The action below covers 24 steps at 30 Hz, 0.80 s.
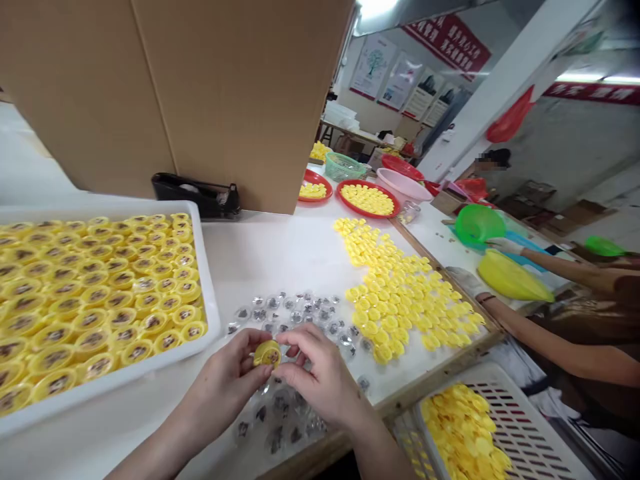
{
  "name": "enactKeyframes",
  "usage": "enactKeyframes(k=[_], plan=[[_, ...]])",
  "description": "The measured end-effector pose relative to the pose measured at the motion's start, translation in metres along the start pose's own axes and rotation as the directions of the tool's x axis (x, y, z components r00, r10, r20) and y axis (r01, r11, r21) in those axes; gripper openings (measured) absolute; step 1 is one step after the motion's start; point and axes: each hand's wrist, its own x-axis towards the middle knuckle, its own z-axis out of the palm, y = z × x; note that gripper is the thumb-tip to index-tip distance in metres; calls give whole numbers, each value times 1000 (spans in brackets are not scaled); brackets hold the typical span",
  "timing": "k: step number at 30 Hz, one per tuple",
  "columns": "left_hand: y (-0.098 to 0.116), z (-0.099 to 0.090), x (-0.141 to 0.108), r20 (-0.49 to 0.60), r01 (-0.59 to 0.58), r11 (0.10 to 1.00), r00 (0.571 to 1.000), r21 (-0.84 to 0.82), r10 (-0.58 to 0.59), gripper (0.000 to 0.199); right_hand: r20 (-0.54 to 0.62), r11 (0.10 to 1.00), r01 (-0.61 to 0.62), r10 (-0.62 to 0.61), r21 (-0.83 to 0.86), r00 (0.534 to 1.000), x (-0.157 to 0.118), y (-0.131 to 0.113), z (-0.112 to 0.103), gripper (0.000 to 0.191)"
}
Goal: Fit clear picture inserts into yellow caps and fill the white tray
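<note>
At far left, white tray [210, 287] packed with rows of yellow cups [95, 295]. Next, left hand [225, 377], thumb and fingers pinching a yellow round piece [267, 355] (dark print on its face) above clear domes [296, 316]. Then right hand [320, 367], thumb and fingertips gripping the same piece's opposite edge. Farther right, small yellow parts [380, 320] scattered across the tabletop; lastly, perforated white crate [520, 427] and co-worker's gloved hand [505, 247] by a green basin [477, 223].

We see a black tape dispenser [173, 192] beside brown cardboard [230, 100], with posters [374, 65] and a red banner [453, 41] beyond.
</note>
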Motion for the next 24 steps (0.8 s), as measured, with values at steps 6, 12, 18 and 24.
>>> enactKeyframes(k=[6,12,18,24], plan=[[-6,6,2,44,-25,991,999,-129,30,34,-26,932,-199,216,302,976,-5,13,10,14],[-1,11,2,-55,-9,991,999,-132,2,29,-81,841,-217,294,496,952,-9,18,17,17],[11,8,-5,-139,-82,964,983,253,120,14,-9,815,-185,227,549,974,-12,30,22,18],[17,5,-11,-131,-117,917,975,381,179,8,-7,794,-165,209,585,978,-14,37,32,14]])
